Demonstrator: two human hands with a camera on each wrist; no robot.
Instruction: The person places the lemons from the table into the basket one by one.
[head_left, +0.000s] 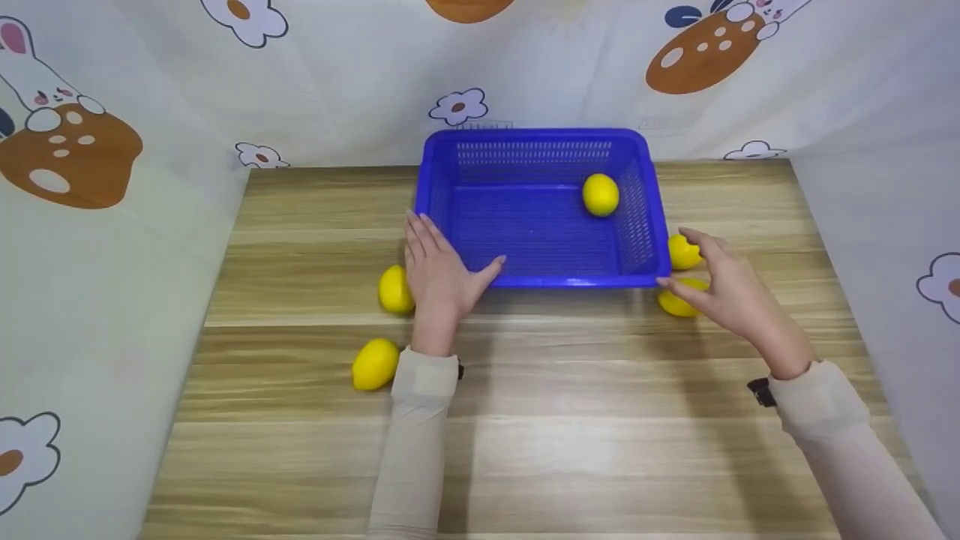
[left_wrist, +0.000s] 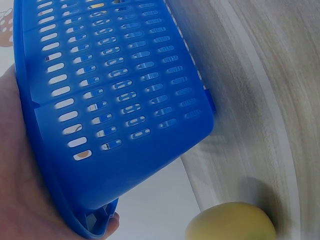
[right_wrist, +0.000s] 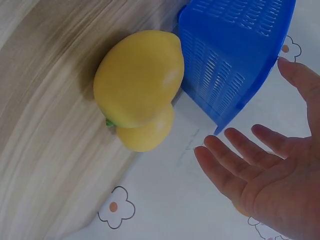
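A blue plastic basket (head_left: 540, 282) with slotted walls stands on the wooden table, holding one yellow lemon (head_left: 601, 195) near its right wall. My left hand (head_left: 441, 277) rests on the front left corner, straight fingers along the left rim and thumb over the front rim. At the front right corner, my right hand (head_left: 727, 289) has its fingers spread, the thumb tip by the rim. Under it lie two lemons, a rear one (head_left: 683, 253) and a front one (head_left: 679, 300); the right wrist view shows a green tip on the nearer lemon (right_wrist: 140, 77).
Left of the basket lie two more lemons, one beside the left hand (head_left: 394, 289) and one by the left sleeve (head_left: 375, 364). Patterned white sheeting (head_left: 360, 90) walls in the table's back and sides. Wood-grain tabletop (head_left: 555, 420) extends in front.
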